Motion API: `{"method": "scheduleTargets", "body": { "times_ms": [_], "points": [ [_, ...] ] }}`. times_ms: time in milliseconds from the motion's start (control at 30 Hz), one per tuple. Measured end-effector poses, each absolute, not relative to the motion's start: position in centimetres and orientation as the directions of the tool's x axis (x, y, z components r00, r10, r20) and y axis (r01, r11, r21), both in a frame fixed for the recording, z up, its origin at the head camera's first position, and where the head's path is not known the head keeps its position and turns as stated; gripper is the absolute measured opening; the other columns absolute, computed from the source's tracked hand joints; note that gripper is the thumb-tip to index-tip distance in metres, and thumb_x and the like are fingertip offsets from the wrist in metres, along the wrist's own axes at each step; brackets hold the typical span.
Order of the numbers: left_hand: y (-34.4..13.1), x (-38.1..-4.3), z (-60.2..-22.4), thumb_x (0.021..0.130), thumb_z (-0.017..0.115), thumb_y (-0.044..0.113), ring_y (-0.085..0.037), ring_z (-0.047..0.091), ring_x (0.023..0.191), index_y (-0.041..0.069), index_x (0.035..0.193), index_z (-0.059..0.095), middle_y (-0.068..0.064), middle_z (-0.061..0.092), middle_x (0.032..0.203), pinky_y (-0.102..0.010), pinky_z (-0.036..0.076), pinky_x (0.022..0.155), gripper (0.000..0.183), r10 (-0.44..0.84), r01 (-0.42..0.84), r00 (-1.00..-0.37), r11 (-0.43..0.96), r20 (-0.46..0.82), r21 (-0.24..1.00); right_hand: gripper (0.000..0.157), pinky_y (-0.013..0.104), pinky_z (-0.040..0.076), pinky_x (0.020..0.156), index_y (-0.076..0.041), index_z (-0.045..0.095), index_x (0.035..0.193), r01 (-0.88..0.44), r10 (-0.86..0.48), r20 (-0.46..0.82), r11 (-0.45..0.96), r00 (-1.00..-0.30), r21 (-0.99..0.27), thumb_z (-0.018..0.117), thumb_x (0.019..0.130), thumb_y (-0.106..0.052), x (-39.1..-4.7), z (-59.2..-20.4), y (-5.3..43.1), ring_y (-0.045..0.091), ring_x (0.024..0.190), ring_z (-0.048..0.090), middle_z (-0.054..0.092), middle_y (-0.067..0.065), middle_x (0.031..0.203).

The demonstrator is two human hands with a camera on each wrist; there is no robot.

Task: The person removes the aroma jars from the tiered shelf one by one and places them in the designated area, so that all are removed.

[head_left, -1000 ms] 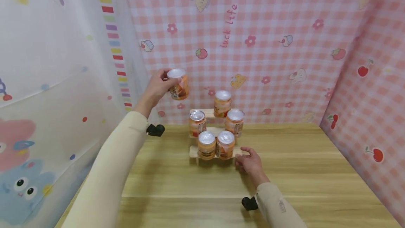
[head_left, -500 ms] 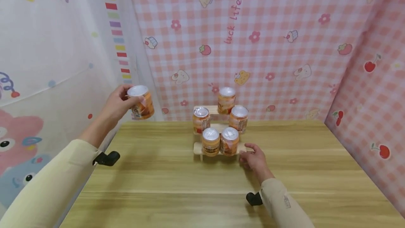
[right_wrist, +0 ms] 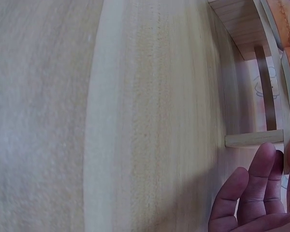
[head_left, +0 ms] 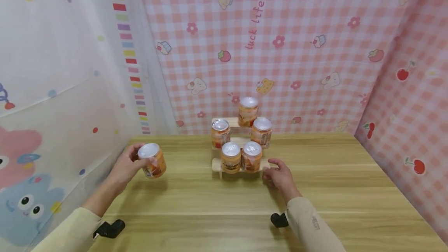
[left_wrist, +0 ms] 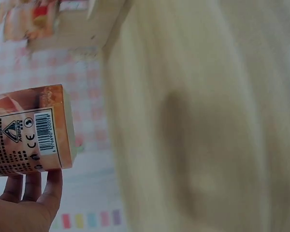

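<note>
Left hand (head_left: 126, 167) gripping an orange-labelled can (head_left: 159, 164) by its side, fingers and thumb curled around it, over the left part of the wooden tabletop (head_left: 196, 205); the left wrist view shows a gap beneath the can. A loosened grip would probably drop it onto its rim, and a tilted base meeting the wood could set it rolling. Right hand (head_left: 281, 178) pinching the end of the lowest board of the stepped rack (head_left: 216, 164), thumb and fingers on opposite faces; a tug or lift here could tip all the tiers together, and the cans on them (no restraint is visible) might slide off. Each can is a lidded container with a silver top, its contents hidden. The lowest tier bears two, a left front can (head_left: 231, 163) just beside a right front can (head_left: 251, 162); the middle tier, a left can (head_left: 220, 138) and a right can (head_left: 261, 137), well apart; the top tier, a single rear can (head_left: 248, 116), before the checked cloth (head_left: 301, 14).
</note>
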State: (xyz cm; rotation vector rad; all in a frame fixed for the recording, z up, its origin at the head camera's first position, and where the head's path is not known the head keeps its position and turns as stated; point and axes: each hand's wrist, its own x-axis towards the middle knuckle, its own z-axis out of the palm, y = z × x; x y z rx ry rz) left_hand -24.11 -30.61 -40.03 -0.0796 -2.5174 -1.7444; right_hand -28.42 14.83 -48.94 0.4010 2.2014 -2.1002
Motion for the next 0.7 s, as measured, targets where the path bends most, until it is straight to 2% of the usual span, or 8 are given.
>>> {"method": "scheduleTargets", "body": {
  "times_ms": [167,367,700],
  "points": [
    [-29.1,-23.3,-42.5,0.086,0.077,0.015,-0.01,0.051,0.102,-0.001,0.136,0.043,-0.004,0.055,0.116,-0.022,0.045,0.083,0.062,0.006,0.052,-0.999,0.337,0.053,0.94,0.043,0.028,0.044,0.053,0.0,0.047,0.132,0.229,0.128,-0.225,0.014,-0.966,-0.973,0.065,0.092,-0.002,-28.4,-49.0,14.4,0.009,0.061,0.06,0.064,-0.004,0.077],
    [-26.0,-23.3,-44.4,0.083,0.08,0.014,-0.02,0.051,0.108,0.002,0.132,0.047,-0.013,0.055,0.121,-0.027,0.046,0.087,0.061,0.059,0.04,-0.998,0.276,0.024,0.96,0.045,0.028,0.045,0.054,0.001,0.047,0.133,0.227,0.137,-0.222,0.024,-0.965,-0.974,0.066,0.092,-0.003,-28.5,-49.1,14.5,0.009,0.062,0.062,0.066,-0.003,0.081],
    [-20.5,-23.4,-46.0,0.079,0.082,0.007,-0.023,0.054,0.109,0.002,0.128,0.05,-0.013,0.057,0.12,-0.034,0.047,0.089,0.058,0.137,0.026,-0.991,0.158,0.004,0.987,0.046,0.028,0.046,0.054,-0.002,0.048,0.134,0.232,0.145,-0.225,0.034,-0.964,-0.972,0.067,0.092,-0.005,-28.8,-49.6,15.0,0.009,0.063,0.062,0.067,-0.004,0.083]
  ]
}}
